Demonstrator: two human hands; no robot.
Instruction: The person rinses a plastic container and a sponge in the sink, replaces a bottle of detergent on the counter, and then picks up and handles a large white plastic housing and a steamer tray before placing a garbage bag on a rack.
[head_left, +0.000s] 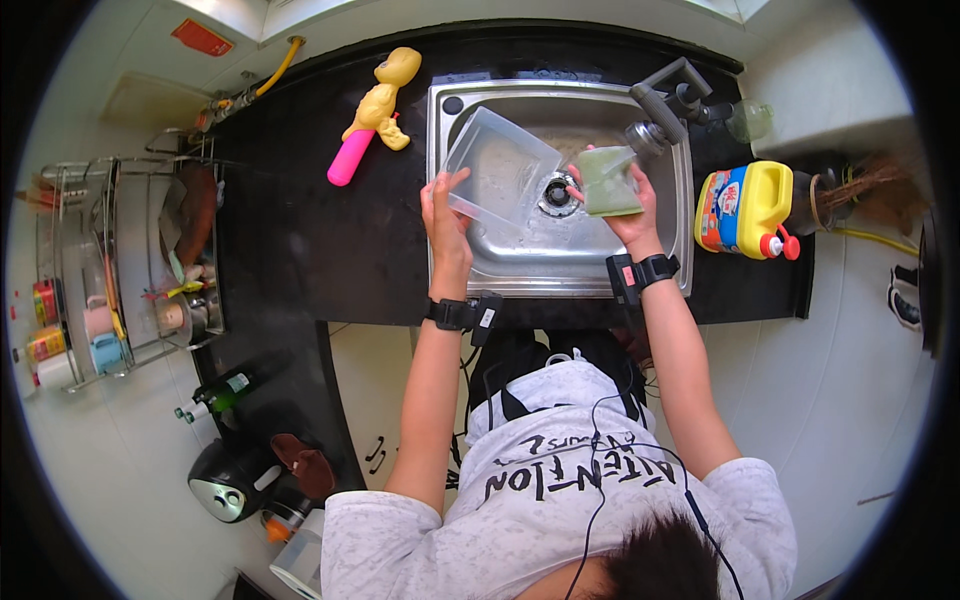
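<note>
A clear plastic container (499, 169) is tilted over the left part of the stainless steel sink (495, 279). My left hand (448, 221) grips its near left edge. On the right, my right hand (634, 217) holds a folded green cloth or scouring pad (609, 182) that looks wet. Between the two lies the sink drain (558, 193), with wet metal around it. The grey faucet (660, 112) reaches over the sink's right side, close to the pad. Both wrists wear black straps with small devices.
A yellow detergent jug (742, 210) stands right of the sink. A yellow and pink toy (371, 116) lies on the black counter to the left. Farther left are a wire rack (124, 360), green bottles (229, 390) and a black appliance (229, 480).
</note>
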